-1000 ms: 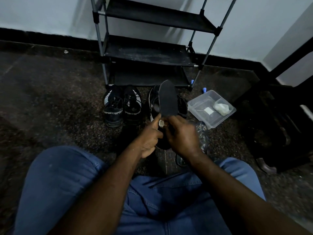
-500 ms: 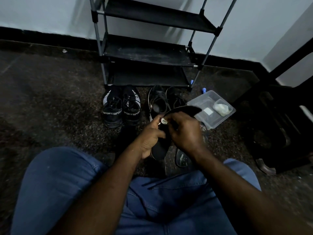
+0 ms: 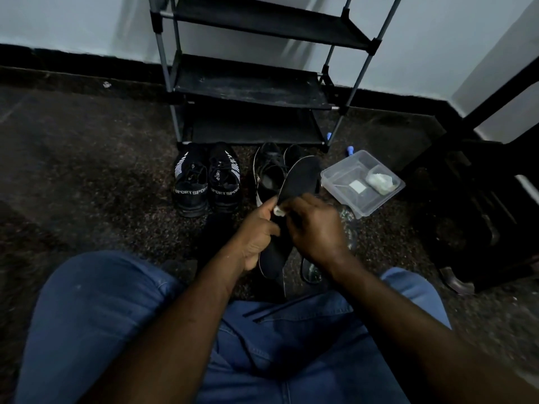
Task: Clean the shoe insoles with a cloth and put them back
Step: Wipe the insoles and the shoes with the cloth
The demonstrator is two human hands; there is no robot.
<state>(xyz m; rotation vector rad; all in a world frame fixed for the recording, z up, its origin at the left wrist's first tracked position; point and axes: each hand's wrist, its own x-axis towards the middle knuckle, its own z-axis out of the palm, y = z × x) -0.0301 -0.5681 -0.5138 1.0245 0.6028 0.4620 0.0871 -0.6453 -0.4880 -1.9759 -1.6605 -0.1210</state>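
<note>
Sneakers (image 3: pixel 206 186) before rack (image 3: pixel 248 88), tub (image 3: pixel 339 176) beside, left hand (image 3: pixel 258 231) gripping insole (image 3: pixel 300 179), right hand (image 3: pixel 318 228) pinching cloth (image 3: pixel 278 210)

A person's left hand (image 3: pixel 259 230) grips a black insole (image 3: pixel 302 176) while the right hand (image 3: pixel 318 225) holds a small white cloth (image 3: pixel 278 210) against it, above black shoes (image 3: pixel 269 173) beside a clear plastic box (image 3: pixel 344 173).

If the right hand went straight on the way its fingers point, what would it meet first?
Most likely the left hand, gripping the insole just beyond the right hand and its cloth; depth is unclear.
</note>
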